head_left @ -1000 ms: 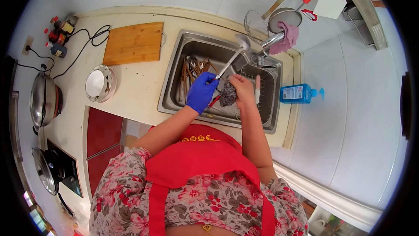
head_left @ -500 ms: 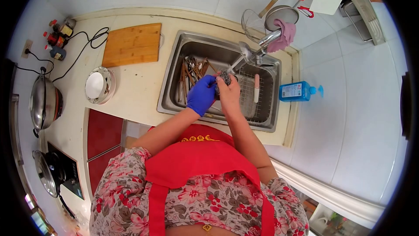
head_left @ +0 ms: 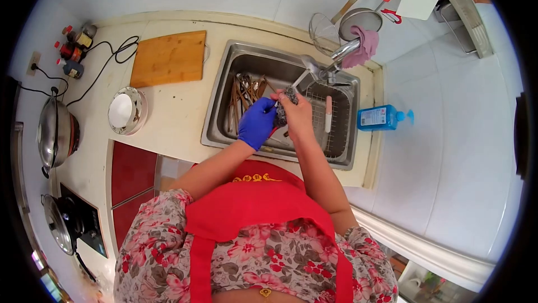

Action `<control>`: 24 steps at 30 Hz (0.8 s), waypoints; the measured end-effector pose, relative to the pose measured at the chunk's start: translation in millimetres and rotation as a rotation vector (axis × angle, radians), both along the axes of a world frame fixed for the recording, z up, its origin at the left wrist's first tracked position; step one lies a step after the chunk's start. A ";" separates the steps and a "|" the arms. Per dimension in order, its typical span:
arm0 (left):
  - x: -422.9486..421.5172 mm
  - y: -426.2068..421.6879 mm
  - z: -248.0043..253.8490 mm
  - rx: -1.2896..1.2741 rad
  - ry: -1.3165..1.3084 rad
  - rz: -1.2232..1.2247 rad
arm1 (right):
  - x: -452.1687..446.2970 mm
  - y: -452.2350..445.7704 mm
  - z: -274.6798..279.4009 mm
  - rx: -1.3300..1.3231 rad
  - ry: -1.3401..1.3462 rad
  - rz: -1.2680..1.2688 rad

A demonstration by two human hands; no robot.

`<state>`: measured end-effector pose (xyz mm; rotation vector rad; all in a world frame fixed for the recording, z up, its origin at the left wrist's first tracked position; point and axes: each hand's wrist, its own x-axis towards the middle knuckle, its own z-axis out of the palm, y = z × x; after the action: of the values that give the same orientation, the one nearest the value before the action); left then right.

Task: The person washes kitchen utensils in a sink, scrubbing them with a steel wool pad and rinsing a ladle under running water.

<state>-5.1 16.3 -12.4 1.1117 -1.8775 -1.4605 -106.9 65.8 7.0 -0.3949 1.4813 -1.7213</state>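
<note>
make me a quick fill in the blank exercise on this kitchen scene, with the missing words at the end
The glove on the left hand is ____ in colour.
The bare hand holding the dark scrubber is the person's ____ hand.
In the picture, the wooden cutting board lies to the ____ of the sink.

Missing words: blue; right; left

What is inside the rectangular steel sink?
Inside are brown chopsticks, metal utensils, a wire rack and a pink-white utensil. The blue-gloved left hand covers what lies beneath.
</note>
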 end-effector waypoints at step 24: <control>-9.0 -1.5 -16.3 0.060 0.230 0.026 | -5.0 11.2 -6.0 0.190 0.309 0.092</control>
<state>-14.1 14.8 -28.8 0.9467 -1.6653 -1.5672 -111.9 76.9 1.0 -0.6382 1.8004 -1.4787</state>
